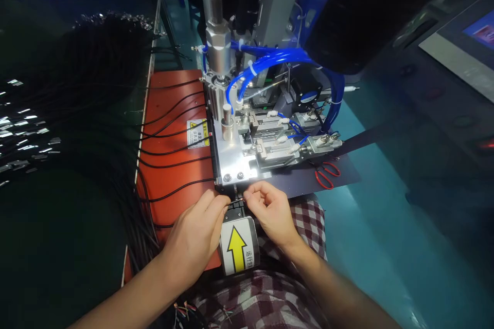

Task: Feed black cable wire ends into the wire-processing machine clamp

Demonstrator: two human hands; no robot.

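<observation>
Teal floor point(386, 205) spreads under dim light to the right of an orange table point(165, 95). Nearest the body, checked cloth point(278, 303) covers the lap, and a bundle of stripped wire ends point(187, 311) lies at the lower edge.

Just past it stands one feed track point(228, 262), labelled with one yellow arrow pointing away from the person. Both hands meet over its far part: the left hand point(195, 234) pinches a thin black cable point(235, 201) between thumb and forefinger, and the right hand point(272, 213) has its fingertips drawn together at the other end of the short exposed piece. That piece lies directly between the fingertips, its long axis running crosswise, rising slightly to the right and crossing the track's line. Neither hand is nearer; each touches it. How firmly the right fingers grip is hard to tell.

Beyond the hands, one metal machine point(227, 149) carries blue tubes point(283, 56). Seven cables point(177, 193) cross the table to its left edge, and an eighth disappears behind the left hand. One warning label point(198, 133) sits among them. One pair of red-handled scissors point(324, 186) lies to the right on a dark plate point(347, 172). Farther off, one screen point(482, 28) glows.
</observation>
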